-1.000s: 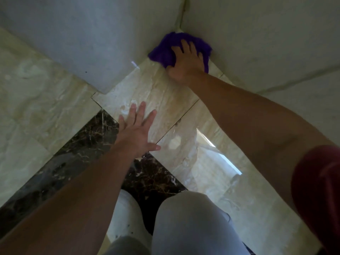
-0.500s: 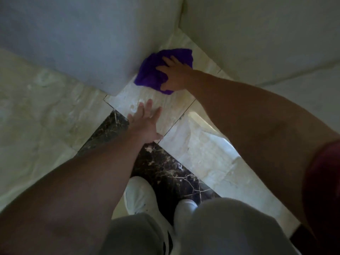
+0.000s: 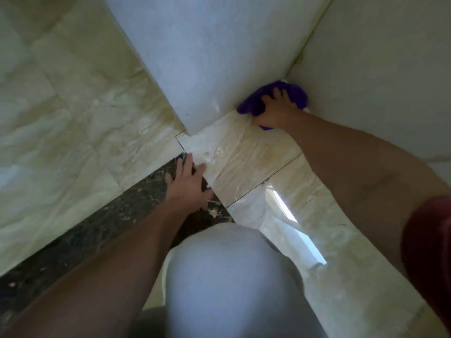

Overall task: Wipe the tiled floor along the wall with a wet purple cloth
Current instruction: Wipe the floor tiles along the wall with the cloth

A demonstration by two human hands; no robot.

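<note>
The purple cloth [image 3: 296,93] lies bunched on the beige floor tile [image 3: 246,157] in the inner corner where two pale walls meet. My right hand [image 3: 274,112] presses down on it with fingers curled over the fabric, covering its middle. My left hand [image 3: 188,184] rests flat and spread on the floor, half on the dark marble strip [image 3: 97,230] and half on the beige tile, holding nothing. Wet streaks shine on the tile between the two hands.
A pale wall block [image 3: 207,57] juts out with its outer corner just above my left hand. A second wall [image 3: 378,69] runs along the right. My bent knee in grey trousers [image 3: 229,276] fills the lower middle. A bright window reflection [image 3: 290,215] shows on the glossy tile.
My right hand has pushed the cloth from beside the jutting wall's edge back into the inner corner. My left hand has stayed planted on the floor. My knee has come forward, hiding the white shoes.
</note>
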